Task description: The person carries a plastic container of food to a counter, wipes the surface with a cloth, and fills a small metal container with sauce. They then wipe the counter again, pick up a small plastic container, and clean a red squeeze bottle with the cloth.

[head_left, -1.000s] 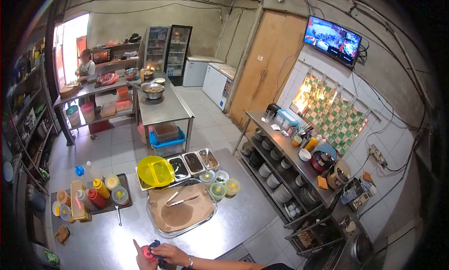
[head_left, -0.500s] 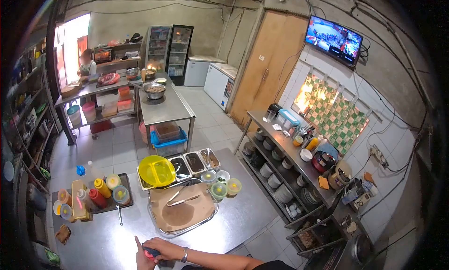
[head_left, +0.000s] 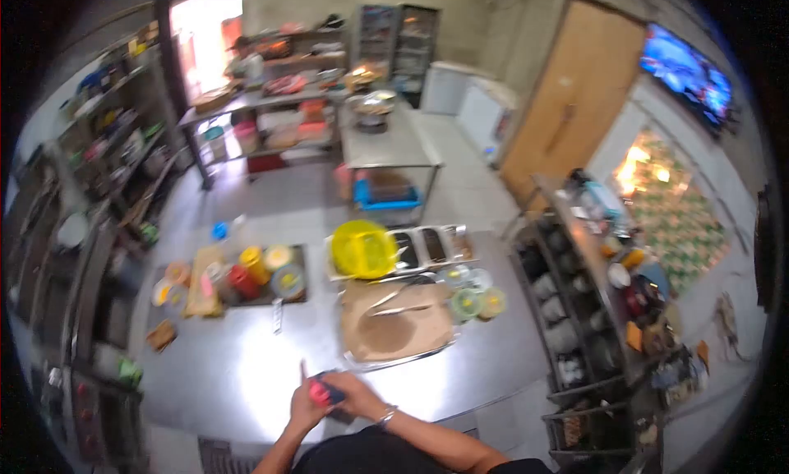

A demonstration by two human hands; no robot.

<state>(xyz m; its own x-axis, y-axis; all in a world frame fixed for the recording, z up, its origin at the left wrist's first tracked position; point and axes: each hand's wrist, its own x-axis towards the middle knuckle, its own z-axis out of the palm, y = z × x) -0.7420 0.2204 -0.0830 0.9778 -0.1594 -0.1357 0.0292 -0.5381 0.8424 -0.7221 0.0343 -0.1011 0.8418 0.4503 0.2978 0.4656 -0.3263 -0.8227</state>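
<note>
Over the near edge of the steel table, my left hand (head_left: 305,407) and my right hand (head_left: 357,394) come together around a small dark object with a pinkish-red part (head_left: 319,392). Blur hides what kind of thing it is. My left index finger sticks out, while the other fingers close on the object. My right hand, with a bracelet (head_left: 388,415) at the wrist, grips it from the other side. Just beyond my hands lies a paper-lined metal tray (head_left: 359,330) with tongs (head_left: 400,310) on the brown paper.
A yellow divided bowl (head_left: 362,250) stands behind the tray beside metal food pans (head_left: 435,245). Lidded tubs (head_left: 491,302) are at its right. Sauce bottles (head_left: 254,264) crowd a dark tray at left. A rack of dishes (head_left: 561,336) lines the right; a person (head_left: 251,65) stands far back.
My view has swung left and down, so the table and tray appear farther right. Both hands stay together on the small object, and more of my left forearm shows.
</note>
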